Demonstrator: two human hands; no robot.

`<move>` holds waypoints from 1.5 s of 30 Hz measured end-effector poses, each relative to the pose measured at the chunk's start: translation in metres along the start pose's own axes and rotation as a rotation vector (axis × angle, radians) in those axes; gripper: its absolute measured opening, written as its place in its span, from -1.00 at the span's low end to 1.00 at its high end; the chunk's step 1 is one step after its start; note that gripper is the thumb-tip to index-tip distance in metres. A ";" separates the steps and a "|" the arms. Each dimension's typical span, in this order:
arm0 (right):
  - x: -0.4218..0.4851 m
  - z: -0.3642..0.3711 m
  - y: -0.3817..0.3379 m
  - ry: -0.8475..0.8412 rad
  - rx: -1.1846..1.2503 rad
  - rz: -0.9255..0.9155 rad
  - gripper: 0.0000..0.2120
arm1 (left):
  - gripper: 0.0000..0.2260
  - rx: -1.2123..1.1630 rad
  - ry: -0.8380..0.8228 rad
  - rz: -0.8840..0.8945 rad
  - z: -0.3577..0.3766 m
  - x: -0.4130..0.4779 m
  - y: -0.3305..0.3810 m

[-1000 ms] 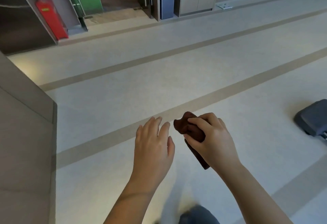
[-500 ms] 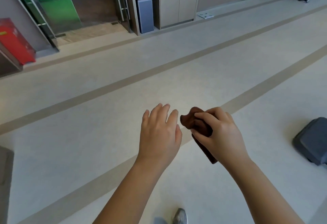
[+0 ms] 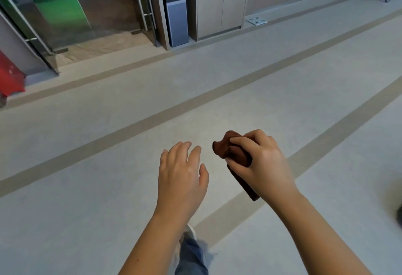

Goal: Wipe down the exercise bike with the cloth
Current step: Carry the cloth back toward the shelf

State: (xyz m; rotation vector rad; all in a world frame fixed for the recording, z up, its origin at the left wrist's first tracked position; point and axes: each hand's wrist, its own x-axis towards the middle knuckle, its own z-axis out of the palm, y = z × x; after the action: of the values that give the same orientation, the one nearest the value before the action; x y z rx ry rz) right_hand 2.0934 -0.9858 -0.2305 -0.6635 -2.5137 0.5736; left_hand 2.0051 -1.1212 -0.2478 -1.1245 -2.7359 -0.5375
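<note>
Keep your right hand [image 3: 261, 161] gripping the bunched cloth [image 3: 233, 153], your relaxed, empty left hand [image 3: 181, 170] just beside it, until you reach the bike.

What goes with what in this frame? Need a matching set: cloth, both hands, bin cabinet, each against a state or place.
Column 1
1. cloth
2. left hand
3. right hand
4. bin cabinet

Column 2
A. stands next to the water dispenser
B. fingers relaxed, holding nothing
C. dark brown, bunched up
D. fingers curled round the cloth

Pairs: 1-C, 2-B, 3-D, 4-A
</note>
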 end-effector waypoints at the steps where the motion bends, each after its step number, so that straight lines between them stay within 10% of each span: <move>1: 0.023 0.009 0.000 -0.010 -0.009 0.012 -0.69 | -0.68 0.003 0.004 0.015 0.003 0.024 -0.011; 28: 0.616 0.114 0.220 0.003 -0.020 0.144 -0.66 | -0.71 -0.072 0.105 0.215 0.166 0.663 0.004; 45: 1.019 0.241 0.263 -0.026 0.014 0.095 -0.65 | -0.72 -0.061 0.081 0.148 0.240 1.070 -0.107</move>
State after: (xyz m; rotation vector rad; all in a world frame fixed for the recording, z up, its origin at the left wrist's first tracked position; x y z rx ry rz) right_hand 1.2701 -0.2875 -0.2143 -0.7789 -2.5102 0.6364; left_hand 1.1708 -0.4021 -0.2263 -1.2778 -2.5592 -0.6351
